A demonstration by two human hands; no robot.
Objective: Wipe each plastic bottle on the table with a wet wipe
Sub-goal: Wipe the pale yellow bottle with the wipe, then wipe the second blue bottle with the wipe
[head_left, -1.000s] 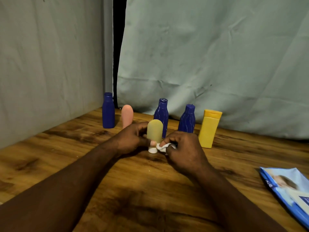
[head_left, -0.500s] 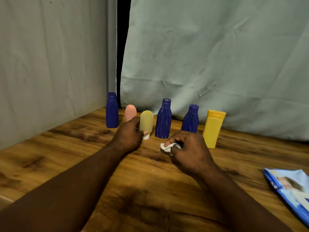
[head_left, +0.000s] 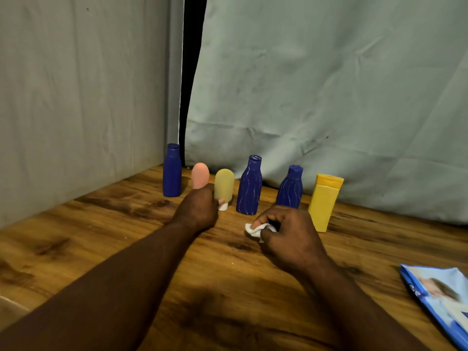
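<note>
Several plastic bottles stand in a row at the back of the wooden table (head_left: 101, 239). From the left: a plain blue bottle (head_left: 172, 171), a pink tube (head_left: 200, 177), an olive-yellow tube (head_left: 224, 184) on a white cap, a wavy blue bottle (head_left: 249, 186), a shorter wavy blue bottle (head_left: 290, 187) and a yellow bottle (head_left: 324, 201). My left hand (head_left: 198, 209) grips the olive-yellow tube low down, standing on the table in the row. My right hand (head_left: 288, 233) holds a crumpled white wet wipe (head_left: 255, 229) just above the table, in front of the two wavy bottles.
A blue wet-wipe pack (head_left: 440, 297) lies at the right near edge. Grey-green cloth hangs behind the bottles and along the left side, with a dark gap between the sheets.
My left hand carried the olive-yellow tube away from the wipe and back into the row beside the pink tube. My right hand stayed in place with the wipe.
</note>
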